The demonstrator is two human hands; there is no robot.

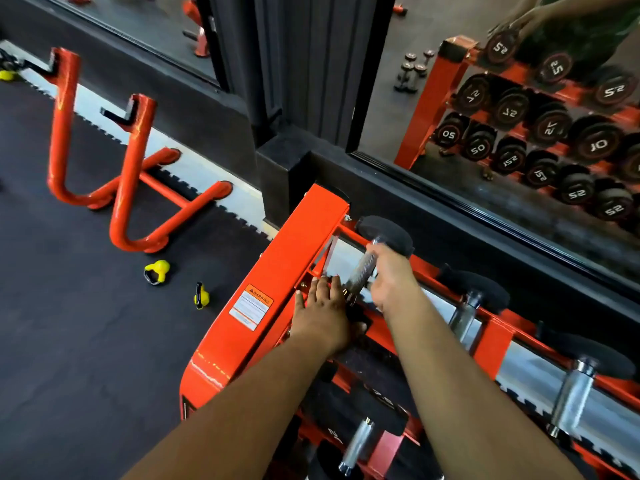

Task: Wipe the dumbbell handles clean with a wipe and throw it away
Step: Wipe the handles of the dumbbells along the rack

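Note:
A dumbbell with a knurled steel handle (360, 271) and black heads lies at the left end of the top shelf of the orange rack (294, 258). Its far head (388, 230) is in plain view. My left hand (322, 310) covers the near head, fingers lying over it and onto the rack frame. My right hand (391, 275) is closed around the far part of the handle from the right. A pale bit shows at my fingertips near the far head; I cannot tell whether it is a wipe.
More dumbbells (464, 313) (571, 400) (356, 445) sit along the rack to the right and on the shelf below. A wall mirror (433, 109) behind reflects the rack. Two yellow kettlebells (157, 271) (201, 296) and an orange tube stand (131, 168) are on the black floor at left.

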